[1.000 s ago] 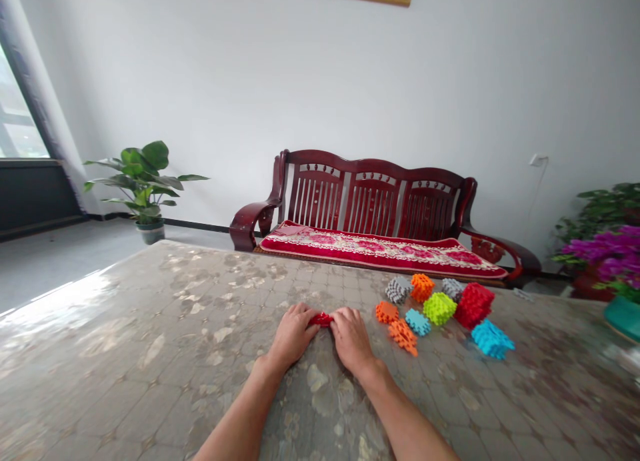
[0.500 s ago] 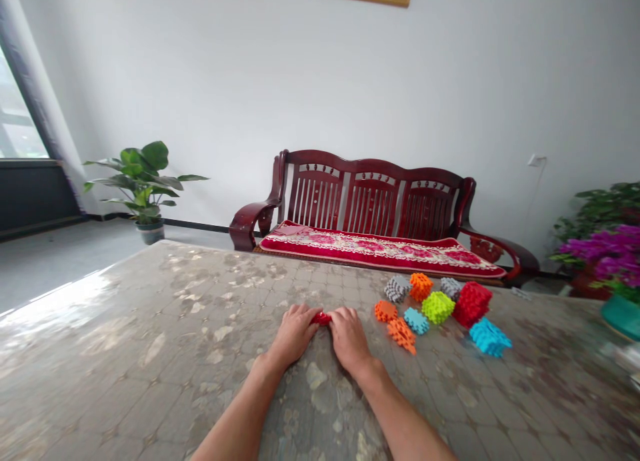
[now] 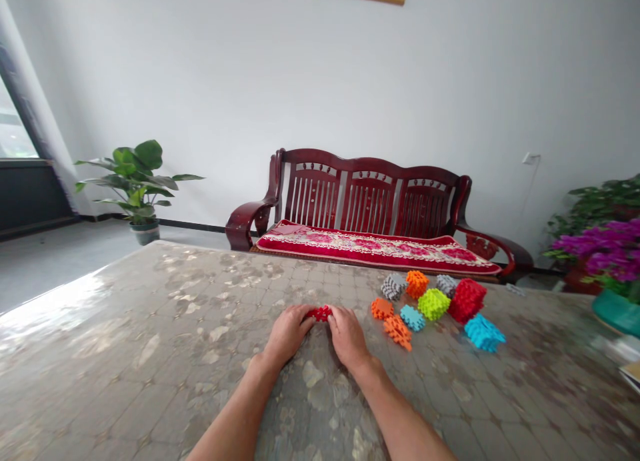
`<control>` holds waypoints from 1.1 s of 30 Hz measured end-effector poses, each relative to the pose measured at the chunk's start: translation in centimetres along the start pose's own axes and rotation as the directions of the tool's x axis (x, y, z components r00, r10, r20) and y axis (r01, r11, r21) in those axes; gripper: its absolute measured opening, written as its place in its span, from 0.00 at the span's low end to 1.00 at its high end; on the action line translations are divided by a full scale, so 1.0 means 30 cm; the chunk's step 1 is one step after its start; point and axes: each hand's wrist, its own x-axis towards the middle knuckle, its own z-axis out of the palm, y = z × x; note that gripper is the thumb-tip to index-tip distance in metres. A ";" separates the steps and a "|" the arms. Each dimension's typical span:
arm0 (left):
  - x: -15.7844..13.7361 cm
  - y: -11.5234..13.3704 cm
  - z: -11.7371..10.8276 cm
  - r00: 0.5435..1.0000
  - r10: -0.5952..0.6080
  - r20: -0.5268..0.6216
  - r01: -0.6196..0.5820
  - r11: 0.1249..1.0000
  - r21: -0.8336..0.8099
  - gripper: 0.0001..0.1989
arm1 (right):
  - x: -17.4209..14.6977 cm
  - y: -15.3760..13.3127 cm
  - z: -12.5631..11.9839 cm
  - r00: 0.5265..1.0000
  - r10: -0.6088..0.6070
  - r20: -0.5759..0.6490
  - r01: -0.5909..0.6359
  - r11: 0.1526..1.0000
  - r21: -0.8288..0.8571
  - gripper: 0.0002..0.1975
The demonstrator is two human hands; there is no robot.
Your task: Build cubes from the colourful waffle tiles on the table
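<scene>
Between my two hands is a red toothed plastic piece (image 3: 320,313), low over the patterned table (image 3: 215,354). My left hand (image 3: 291,328) is closed on its left end, and my right hand (image 3: 346,328) pinches the right end. The fingers cover both ends, so only the middle part shows. To the right of my hands lies a group of similar toothed pieces: orange (image 3: 398,332), light blue (image 3: 413,318), lime green (image 3: 434,304), grey (image 3: 394,286), a red block (image 3: 467,300) and a bright blue one (image 3: 485,332).
A teal pot (image 3: 617,312) with purple flowers (image 3: 603,248) stands at the table's right side. Beyond the far edge is a dark red wooden bench (image 3: 370,194) with a red floral cover (image 3: 375,246). A potted plant (image 3: 143,181) stands on the floor at the left.
More of the red piece shows between my hands, with my left hand slightly farther left. The whole view has shifted a little; the pieces on the table lie as before.
</scene>
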 end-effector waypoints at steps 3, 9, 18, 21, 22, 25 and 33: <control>0.000 -0.004 0.002 1.000 0.030 0.006 -0.030 0.999 0.030 0.16 | -0.002 -0.014 -0.005 1.000 -0.010 0.006 0.010 0.999 -0.030 0.20; -0.002 -0.003 0.007 0.999 0.048 0.017 -0.049 0.998 0.035 0.17 | 0.000 -0.019 -0.008 0.999 0.038 0.028 -0.037 0.998 -0.047 0.20; 0.000 0.003 0.009 0.996 0.059 0.067 -0.063 0.996 0.057 0.16 | 0.002 -0.005 -0.007 0.999 0.036 -0.005 -0.036 0.999 0.002 0.16; 0.003 0.000 0.013 0.997 0.057 0.057 -0.060 0.996 0.060 0.16 | -0.002 -0.006 -0.004 0.997 0.061 -0.045 -0.058 0.996 0.068 0.15; 0.004 -0.002 0.015 0.997 0.052 0.052 -0.055 0.997 0.053 0.15 | -0.003 -0.006 -0.002 0.996 0.066 -0.059 -0.060 0.994 0.096 0.15; 0.006 -0.008 0.020 0.999 0.025 0.040 -0.025 0.999 -0.020 0.15 | -0.002 -0.003 0.005 0.990 0.087 -0.112 -0.061 0.974 0.217 0.15; 0.018 -0.014 0.014 0.997 -0.063 0.043 0.073 0.952 -0.297 0.18 | -0.002 -0.003 -0.008 0.974 0.162 -0.159 -0.076 0.892 0.446 0.16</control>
